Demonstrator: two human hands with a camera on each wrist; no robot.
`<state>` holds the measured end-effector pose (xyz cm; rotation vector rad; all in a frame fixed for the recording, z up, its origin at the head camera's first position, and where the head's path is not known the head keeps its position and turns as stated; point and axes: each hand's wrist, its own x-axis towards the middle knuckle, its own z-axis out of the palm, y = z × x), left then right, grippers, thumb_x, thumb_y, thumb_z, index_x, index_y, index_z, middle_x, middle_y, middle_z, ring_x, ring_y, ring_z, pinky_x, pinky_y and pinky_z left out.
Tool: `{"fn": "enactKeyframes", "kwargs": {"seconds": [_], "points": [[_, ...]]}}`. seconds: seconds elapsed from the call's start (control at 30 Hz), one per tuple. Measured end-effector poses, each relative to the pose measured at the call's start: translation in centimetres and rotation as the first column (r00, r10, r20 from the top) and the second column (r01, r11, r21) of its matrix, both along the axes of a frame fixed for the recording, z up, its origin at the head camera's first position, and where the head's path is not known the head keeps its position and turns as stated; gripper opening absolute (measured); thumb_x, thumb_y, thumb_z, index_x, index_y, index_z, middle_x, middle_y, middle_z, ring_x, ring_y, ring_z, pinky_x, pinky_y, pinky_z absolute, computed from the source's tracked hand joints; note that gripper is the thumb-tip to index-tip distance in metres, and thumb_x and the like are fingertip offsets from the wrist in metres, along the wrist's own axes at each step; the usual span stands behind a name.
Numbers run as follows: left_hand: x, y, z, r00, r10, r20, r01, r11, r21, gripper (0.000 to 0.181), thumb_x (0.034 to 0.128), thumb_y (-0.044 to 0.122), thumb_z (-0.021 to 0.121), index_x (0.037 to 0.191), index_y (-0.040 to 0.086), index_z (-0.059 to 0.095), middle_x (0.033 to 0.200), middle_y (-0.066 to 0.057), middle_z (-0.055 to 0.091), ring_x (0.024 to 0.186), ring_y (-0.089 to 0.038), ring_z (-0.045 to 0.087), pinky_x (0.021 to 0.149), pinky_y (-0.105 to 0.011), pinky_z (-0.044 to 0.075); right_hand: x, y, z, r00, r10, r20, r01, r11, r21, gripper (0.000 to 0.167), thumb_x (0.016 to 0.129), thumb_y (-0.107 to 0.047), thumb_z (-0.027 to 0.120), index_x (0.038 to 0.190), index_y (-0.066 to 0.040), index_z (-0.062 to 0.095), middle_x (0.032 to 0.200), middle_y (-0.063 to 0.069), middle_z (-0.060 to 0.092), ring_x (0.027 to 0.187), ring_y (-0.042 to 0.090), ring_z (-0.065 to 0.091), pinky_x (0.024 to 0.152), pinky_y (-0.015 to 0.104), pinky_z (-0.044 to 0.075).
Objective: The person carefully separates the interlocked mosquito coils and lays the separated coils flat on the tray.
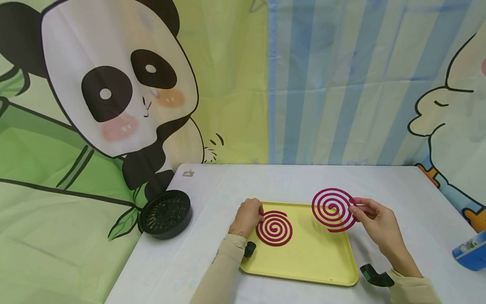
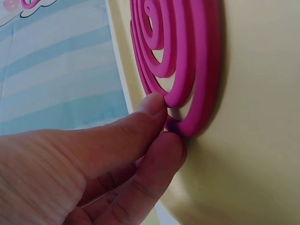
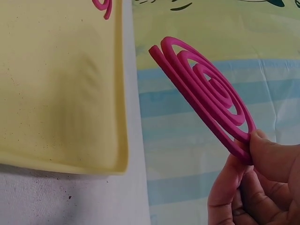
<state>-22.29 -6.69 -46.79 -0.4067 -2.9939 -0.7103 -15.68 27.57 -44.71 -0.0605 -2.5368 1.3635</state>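
Two magenta spiral coils are in view. In the head view the left coil (image 1: 274,228) is at the left part of a yellow tray (image 1: 315,261); the left hand (image 1: 247,217) pinches its outer left edge. The left wrist view shows that left hand (image 2: 126,159) with thumb and finger on the outer ring of the coil (image 2: 206,70). The right coil (image 1: 332,207) is raised over the tray's back right corner, its right edge pinched by the right hand (image 1: 381,228). In the right wrist view this coil (image 3: 201,93) hangs tilted from the thumb and fingers of the right hand (image 3: 258,183).
A round black container (image 1: 165,214) with a perforated inside stands at the table's left edge. A blue object (image 1: 471,251) is at the far right. The white table (image 1: 235,181) meets a printed curtain (image 1: 322,84) at the back.
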Motion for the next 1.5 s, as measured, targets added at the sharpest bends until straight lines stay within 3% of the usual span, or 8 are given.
{"fn": "enactKeyframes", "kwargs": {"seconds": [0.37,0.67,0.83,0.97,1.23,1.5], "points": [[-0.3,-0.3,-0.3,0.999,-0.005,0.032,0.003,0.998,0.058,0.012,0.079,0.008,0.086,0.081,0.003,0.076,0.074,-0.005,0.07,0.063,-0.014,0.059,0.058,-0.025,0.05,-0.1,-0.2,-0.2,1.0,0.017,0.006,-0.017,1.0,0.015,0.04,0.1,-0.028,0.065,0.128,0.001,0.062,0.104,0.018,0.073,0.08,0.006,0.069,0.067,0.017,0.057],[0.2,0.7,1.3,1.0,0.009,0.015,-0.011,0.995,0.102,0.012,0.0834,0.012,0.084,0.085,0.003,0.075,0.076,-0.007,0.069,0.061,-0.014,0.056,0.056,-0.024,0.048,-0.2,-0.3,-0.5,0.999,0.036,0.022,-0.037,0.999,0.023,0.041,0.1,-0.028,0.066,0.128,0.001,0.062,0.105,0.02,0.073,0.079,0.006,0.069,0.068,0.022,0.059],[0.8,1.9,2.0,0.999,-0.038,-0.002,0.038,0.992,0.123,0.013,0.0865,0.017,0.082,0.083,0.006,0.076,0.074,-0.004,0.069,0.06,-0.01,0.055,0.054,-0.02,0.045,-0.2,-0.3,-0.9,0.998,0.053,0.033,-0.054,0.998,0.028,0.04,0.1,-0.027,0.066,0.128,0.001,0.063,0.105,0.02,0.074,0.08,0.01,0.071,0.068,0.023,0.059],[1.1,2.8,2.2,0.997,-0.078,0.02,0.074,0.984,0.164,0.013,0.0878,0.017,0.08,0.083,0.006,0.075,0.072,-0.003,0.069,0.061,-0.008,0.057,0.053,-0.018,0.045,-0.2,-0.4,-1.0,0.996,0.067,0.053,-0.068,0.997,0.026,0.04,0.101,-0.028,0.065,0.129,0.001,0.063,0.105,0.02,0.074,0.082,0.008,0.071,0.069,0.021,0.059],[1.4,4.3,2.2,0.993,-0.11,0.052,0.1,0.981,0.168,0.01,0.0891,0.017,0.079,0.084,0.008,0.076,0.073,0.0,0.07,0.064,-0.006,0.057,0.055,-0.018,0.046,-0.2,-0.8,-1.2,0.988,0.072,0.138,-0.077,0.997,0.032,0.044,0.1,-0.032,0.065,0.131,0.0,0.062,0.106,0.017,0.074,0.079,0.009,0.068,0.071,0.026,0.059],[1.5,5.6,1.6,0.984,-0.168,0.056,0.154,0.968,0.199,0.012,0.0942,0.019,0.074,0.089,0.01,0.077,0.077,0.001,0.071,0.063,-0.003,0.053,0.056,-0.016,0.044,-0.3,-1.2,-1.7,0.979,0.083,0.185,-0.094,0.994,0.055,0.047,0.099,-0.034,0.066,0.131,0.0,0.061,0.107,0.016,0.075,0.082,0.011,0.07,0.071,0.023,0.058]]}}
